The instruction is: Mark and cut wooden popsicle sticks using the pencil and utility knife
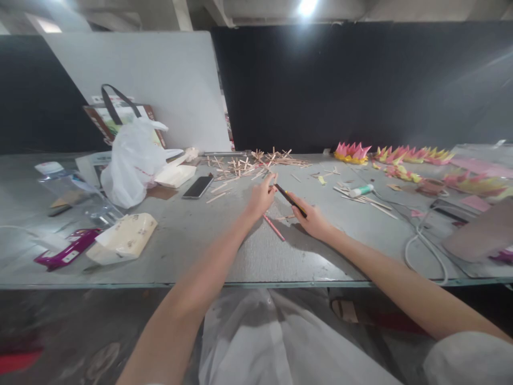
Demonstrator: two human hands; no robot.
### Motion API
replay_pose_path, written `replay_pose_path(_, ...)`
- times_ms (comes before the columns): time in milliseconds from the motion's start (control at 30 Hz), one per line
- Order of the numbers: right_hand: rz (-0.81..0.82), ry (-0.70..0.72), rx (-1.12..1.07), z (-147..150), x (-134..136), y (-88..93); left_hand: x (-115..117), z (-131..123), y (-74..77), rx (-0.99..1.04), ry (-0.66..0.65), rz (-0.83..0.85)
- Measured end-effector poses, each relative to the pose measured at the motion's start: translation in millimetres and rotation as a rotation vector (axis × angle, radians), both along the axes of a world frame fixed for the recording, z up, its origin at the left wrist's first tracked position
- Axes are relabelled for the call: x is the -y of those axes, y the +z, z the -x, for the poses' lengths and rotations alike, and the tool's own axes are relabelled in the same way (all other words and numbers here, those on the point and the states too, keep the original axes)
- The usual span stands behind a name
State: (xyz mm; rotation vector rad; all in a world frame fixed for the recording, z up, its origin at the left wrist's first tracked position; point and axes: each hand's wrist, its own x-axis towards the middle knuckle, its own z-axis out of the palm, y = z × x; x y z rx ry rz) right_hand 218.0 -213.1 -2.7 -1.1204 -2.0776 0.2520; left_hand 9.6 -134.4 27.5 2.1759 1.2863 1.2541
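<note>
My right hand (313,218) is closed around a black and yellow utility knife (294,204), which points up and to the left. Its front end reaches the fingertips of my left hand (262,197). Those left fingers are pinched together; whatever small piece they hold is too small to make out. On the table just below the hands lies a thin reddish pencil-like stick (274,228). Beyond my left hand spreads a loose pile of thin wooden sticks (240,168), several of them crossed over one another.
Left of the hands are a phone (198,186), a white plastic bag (134,163), a clear bottle (80,187) and a tissue pack (124,238). Rightward are a glue tube (361,190), a pink and yellow paper lotus (351,153) and a white cable (430,246). A dark partition (360,85) stands behind.
</note>
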Motion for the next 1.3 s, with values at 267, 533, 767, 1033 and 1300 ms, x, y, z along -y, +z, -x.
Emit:
replay_pose_path(267,-0.005,-0.001,-0.018,-0.6,1.4,-1.8,1.4,-3.6,2.1,0.066,0.052,-0.034)
replay_pose_path(533,0.016,0.004,-0.042,-0.7,7.4,1.0,4.3,-3.0,7.1,0.012,0.024,-0.045)
replay_pose_path(767,0.012,-0.033,-0.022,0.2,8.9,-1.3,7.7,-3.2,9.6,-0.111,0.025,-0.078)
replay_pose_path(1033,0.005,-0.025,-0.038,0.2,8.6,-2.9,12.6,-8.2,8.6,0.043,0.069,0.019)
replay_pose_path(1300,0.023,-0.018,-0.022,-0.6,7.4,-5.6,15.4,-7.6,10.1,0.015,0.05,0.034)
